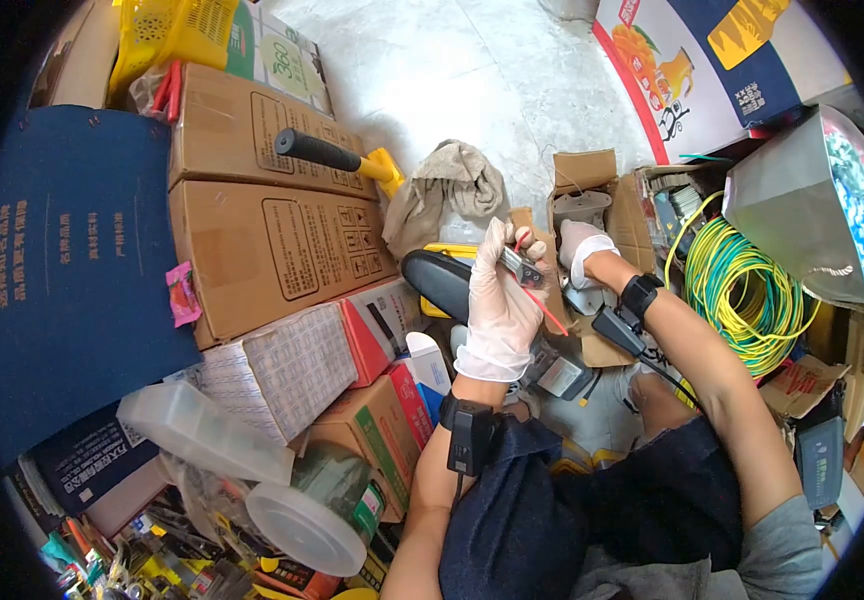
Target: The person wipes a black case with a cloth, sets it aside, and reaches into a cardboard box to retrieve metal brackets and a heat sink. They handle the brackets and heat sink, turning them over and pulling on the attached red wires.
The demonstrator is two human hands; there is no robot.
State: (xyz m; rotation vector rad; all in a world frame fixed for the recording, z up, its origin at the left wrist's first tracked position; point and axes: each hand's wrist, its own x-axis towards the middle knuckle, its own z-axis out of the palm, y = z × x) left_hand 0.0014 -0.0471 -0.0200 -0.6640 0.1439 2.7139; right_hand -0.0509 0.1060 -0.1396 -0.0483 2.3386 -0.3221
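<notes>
I see the left hand (497,305), gloved, clenched round a small grey tool (520,266) at the middle of the scene, with a red wire (550,312) trailing from it on the near side. The right hand (582,250), just right of the tool, sits curled inside an open carton (584,168), near a grey part (582,208). I cannot tell whether it grips anything.

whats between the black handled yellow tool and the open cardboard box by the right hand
A crumpled grey cloth lies on the pale floor between the tool and the cardboard box, seen in the head view.
</notes>
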